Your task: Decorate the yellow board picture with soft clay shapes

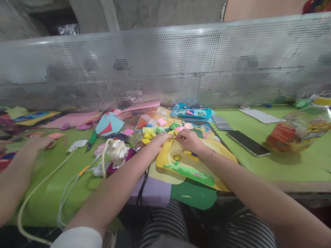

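A yellow craft picture (165, 159) with green grass, a yellow flower outline and a blue-and-yellow figure lies before me. At its upper part, my left hand (163, 139) has its fingers pressed together near a small dark, thin piece (174, 133). Curled closed on the other side of that piece is my right hand (190, 139), a bracelet on its wrist. What either set of fingertips pinches is too small to make out. Beyond the hands lie several lumps of coloured clay, among them a green one (173, 126) and a yellow one (148, 134).
A white plug adapter (117, 152) with cables stands left of my left forearm. To the right are a phone (247, 143) and a plastic bottle (297, 131). A perforated metal panel (165, 65) runs behind. Another person's hand (41, 143) reaches in at far left.
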`<state>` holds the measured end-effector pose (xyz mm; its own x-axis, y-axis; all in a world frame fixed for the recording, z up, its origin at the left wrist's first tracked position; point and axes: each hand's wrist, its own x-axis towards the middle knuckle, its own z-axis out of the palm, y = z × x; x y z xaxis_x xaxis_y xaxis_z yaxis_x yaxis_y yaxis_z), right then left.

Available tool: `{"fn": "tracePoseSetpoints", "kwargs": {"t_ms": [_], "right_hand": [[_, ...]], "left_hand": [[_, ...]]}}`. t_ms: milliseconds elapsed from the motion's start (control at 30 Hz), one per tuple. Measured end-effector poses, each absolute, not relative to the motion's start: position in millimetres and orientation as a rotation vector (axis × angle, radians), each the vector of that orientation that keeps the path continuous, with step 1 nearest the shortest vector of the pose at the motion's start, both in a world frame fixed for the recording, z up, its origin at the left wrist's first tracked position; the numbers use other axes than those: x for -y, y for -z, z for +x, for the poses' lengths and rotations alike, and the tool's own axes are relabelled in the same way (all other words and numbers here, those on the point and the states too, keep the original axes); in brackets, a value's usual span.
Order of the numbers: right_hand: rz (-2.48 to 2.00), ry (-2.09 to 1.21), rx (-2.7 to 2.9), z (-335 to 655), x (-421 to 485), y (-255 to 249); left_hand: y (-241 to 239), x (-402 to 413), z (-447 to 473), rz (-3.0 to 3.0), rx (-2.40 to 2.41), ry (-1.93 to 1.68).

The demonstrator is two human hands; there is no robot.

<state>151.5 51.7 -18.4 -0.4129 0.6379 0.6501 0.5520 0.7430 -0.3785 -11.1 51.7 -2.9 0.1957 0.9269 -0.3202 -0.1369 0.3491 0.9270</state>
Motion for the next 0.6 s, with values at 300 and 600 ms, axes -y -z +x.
{"fn": "tracePoseSetpoints", "kwargs": {"t_ms": [300,600], "right_hand": [[-0.931,-0.148,2.102,151.3,-49.5,14.7],[-0.983,-0.192,2.095,154.0,-47.9,10.0]], "left_hand": [[0.0,-44.7,-13.6,0.936,-1.102,-0.932],[1.8,-45.6,-14.3,0.950,-1.096,-0.948]]}}
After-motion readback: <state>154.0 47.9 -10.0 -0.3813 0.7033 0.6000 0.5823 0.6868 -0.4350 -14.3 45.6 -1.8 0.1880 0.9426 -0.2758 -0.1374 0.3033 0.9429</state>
